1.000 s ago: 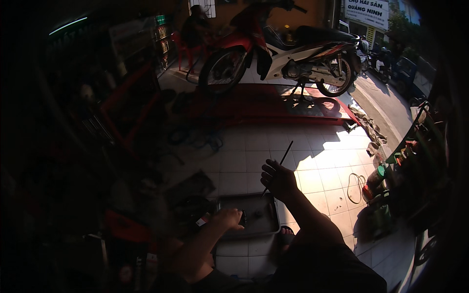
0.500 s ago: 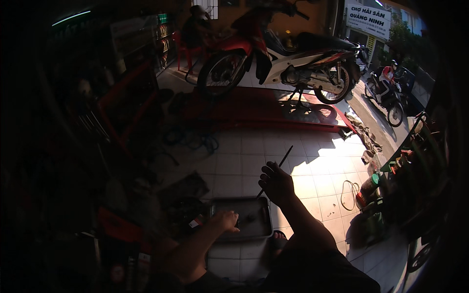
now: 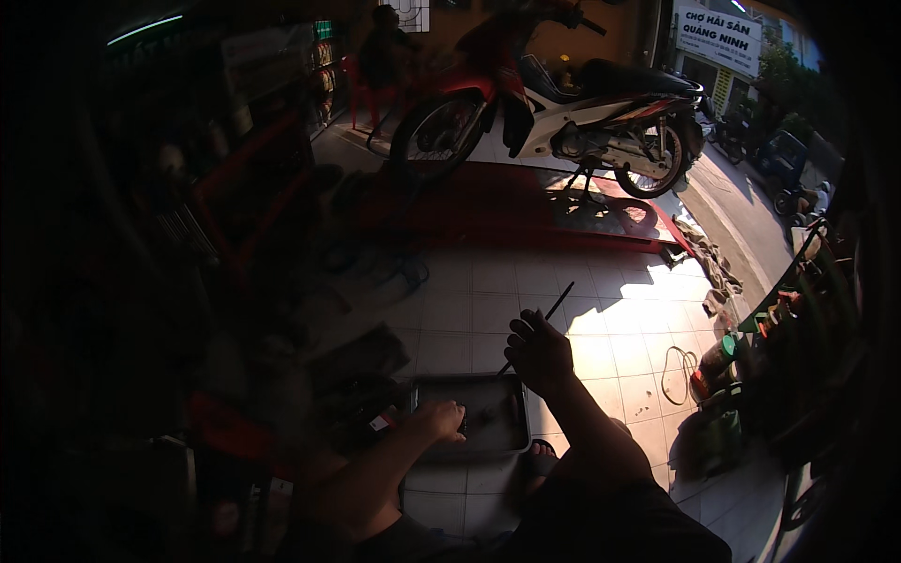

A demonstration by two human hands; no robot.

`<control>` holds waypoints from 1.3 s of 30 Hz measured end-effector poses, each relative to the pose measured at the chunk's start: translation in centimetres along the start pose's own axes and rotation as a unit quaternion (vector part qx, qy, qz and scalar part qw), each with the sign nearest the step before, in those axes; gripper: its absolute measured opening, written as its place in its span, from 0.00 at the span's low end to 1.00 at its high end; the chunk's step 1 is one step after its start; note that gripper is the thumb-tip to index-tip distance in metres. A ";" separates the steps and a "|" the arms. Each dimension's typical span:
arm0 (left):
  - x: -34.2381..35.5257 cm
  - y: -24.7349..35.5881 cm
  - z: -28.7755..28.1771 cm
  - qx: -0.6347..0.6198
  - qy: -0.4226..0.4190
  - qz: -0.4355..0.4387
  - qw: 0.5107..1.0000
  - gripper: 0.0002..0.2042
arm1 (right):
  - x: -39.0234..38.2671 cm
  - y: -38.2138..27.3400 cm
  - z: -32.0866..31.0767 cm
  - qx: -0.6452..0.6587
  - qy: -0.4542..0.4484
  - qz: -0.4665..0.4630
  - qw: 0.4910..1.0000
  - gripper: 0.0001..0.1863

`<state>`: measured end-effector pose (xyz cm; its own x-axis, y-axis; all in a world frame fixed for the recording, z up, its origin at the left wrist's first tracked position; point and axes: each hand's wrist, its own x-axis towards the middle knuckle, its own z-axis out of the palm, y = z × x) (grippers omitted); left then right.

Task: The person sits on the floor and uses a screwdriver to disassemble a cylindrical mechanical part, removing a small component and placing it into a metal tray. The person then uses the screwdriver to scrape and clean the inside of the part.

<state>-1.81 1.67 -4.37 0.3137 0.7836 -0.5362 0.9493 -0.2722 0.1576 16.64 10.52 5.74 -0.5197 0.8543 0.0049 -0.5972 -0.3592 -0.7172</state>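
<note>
My right hand is closed around a thin dark rod, which slants up to the right; its lower end reaches the far rim of a shallow grey tray on the floor. Over the tray's left part, my left hand is closed, with a small dark piece at its fingertips that is too shadowed to name. Inside the tray lies a dark blurred shape.
A red and white motorbike stands on a low red platform ahead. Dark clutter and a red rack fill the left. At right are a green-lidded container and a thin loop. Someone sits far back.
The whole view has shifted slightly, and both hands keep nearly the same places over and beside the tray. Out on the street, the motorbike rider has moved on toward the right edge.
</note>
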 end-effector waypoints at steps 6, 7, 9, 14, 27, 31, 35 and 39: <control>0.5 -0.1 1.1 0.011 0.018 0.012 1.000 0.34 | 0.7 1.6 0.3 0.136 0.086 0.101 0.982 0.13; 0.3 -0.2 1.2 0.016 0.001 0.000 1.000 0.34 | 0.5 1.3 0.3 0.135 0.082 0.084 0.984 0.13; 0.5 0.2 0.7 0.009 0.026 0.007 1.000 0.33 | 0.6 0.9 -0.9 0.101 0.095 0.053 0.989 0.14; 0.2 -0.5 1.6 0.005 0.027 -0.006 1.000 0.33 | 0.8 1.6 1.0 0.113 0.137 0.105 0.978 0.14; 0.0 0.2 0.3 0.000 0.018 0.016 1.000 0.34 | 0.6 1.1 -1.7 0.117 -0.070 0.024 0.990 0.15; -0.1 -0.1 0.3 0.015 -0.026 0.000 1.000 0.34 | 0.8 1.6 0.1 0.102 0.098 0.064 0.988 0.14; -0.2 0.7 -0.5 0.022 0.000 0.002 1.000 0.34 | 0.7 1.1 -1.2 0.010 -0.003 -0.001 1.000 0.15; 0.4 -0.6 0.6 0.000 -0.011 -0.006 1.000 0.34 | 1.7 1.6 -1.5 0.190 0.065 0.094 0.975 0.15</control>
<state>-2.24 1.83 -5.19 0.3025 0.7736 -0.5568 0.9527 -0.2638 0.1511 15.71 11.96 3.52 -0.5747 0.7913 -0.2088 -0.6946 -0.6065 -0.3869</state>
